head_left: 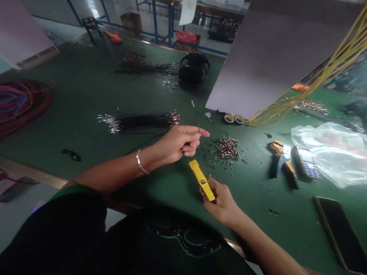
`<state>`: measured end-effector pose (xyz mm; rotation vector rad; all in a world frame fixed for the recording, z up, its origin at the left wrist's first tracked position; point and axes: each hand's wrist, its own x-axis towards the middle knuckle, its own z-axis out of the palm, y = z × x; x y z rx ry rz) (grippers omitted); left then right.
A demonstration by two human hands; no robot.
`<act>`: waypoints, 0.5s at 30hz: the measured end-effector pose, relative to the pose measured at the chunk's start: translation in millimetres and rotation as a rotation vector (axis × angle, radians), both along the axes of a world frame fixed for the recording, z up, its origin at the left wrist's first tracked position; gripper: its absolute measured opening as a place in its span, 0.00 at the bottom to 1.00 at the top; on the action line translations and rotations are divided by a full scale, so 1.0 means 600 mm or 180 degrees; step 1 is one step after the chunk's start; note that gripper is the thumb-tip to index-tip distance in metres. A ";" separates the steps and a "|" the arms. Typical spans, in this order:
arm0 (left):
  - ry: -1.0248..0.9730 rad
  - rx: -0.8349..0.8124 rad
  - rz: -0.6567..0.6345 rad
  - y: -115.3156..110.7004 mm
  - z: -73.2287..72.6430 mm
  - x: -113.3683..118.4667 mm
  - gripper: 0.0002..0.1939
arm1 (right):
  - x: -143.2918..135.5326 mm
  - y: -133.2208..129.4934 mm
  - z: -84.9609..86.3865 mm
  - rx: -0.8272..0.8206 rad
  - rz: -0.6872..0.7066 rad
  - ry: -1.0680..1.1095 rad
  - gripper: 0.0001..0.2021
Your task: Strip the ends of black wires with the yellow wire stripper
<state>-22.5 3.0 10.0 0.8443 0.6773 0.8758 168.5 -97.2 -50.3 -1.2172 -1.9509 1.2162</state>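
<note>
My left hand (183, 142) pinches a thin black wire (196, 115) whose pale metal-looking tip points up and away from me. Below and to the right, my right hand (220, 198) is wrapped round a yellow hand tool (202, 181), which looks like a wire stripper or crimper; its jaw end lies close under my left fingers. Whether the wire touches the tool cannot be made out. Behind my left hand lies a bundle of black wires (134, 121) with silvery ends at left and coppery ends at right. A heap of short cut wire bits (228, 148) sits to the right.
On the green table (81, 81) are red and blue wire coils (14, 106), a black headset-like object (194, 67), tape rolls (234, 119), an orange-handled tool (284, 160), a keypad phone (306, 162), a plastic bag (350, 152) and a smartphone (341, 234). Yellow wires (327, 75) hang at right.
</note>
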 end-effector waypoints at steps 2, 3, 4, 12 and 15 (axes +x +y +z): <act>0.0163 0.0103 -0.0019 -0.003 0.003 -0.001 0.07 | -0.001 -0.003 0.000 0.0474 0.0022 -0.0216 0.08; 0.0225 0.0145 -0.0031 -0.005 0.004 -0.001 0.07 | -0.002 -0.004 0.001 0.0708 0.0030 -0.0336 0.09; 0.0279 0.0177 -0.0031 -0.006 0.005 -0.001 0.07 | -0.003 -0.005 0.001 0.0915 0.0035 -0.0456 0.10; 0.0548 0.0184 -0.0154 -0.011 -0.003 0.009 0.07 | -0.008 -0.011 0.000 0.1644 0.0134 -0.0956 0.11; 0.0614 0.0120 -0.0247 -0.011 -0.010 0.015 0.08 | -0.011 -0.012 -0.002 0.1697 0.0196 -0.1017 0.10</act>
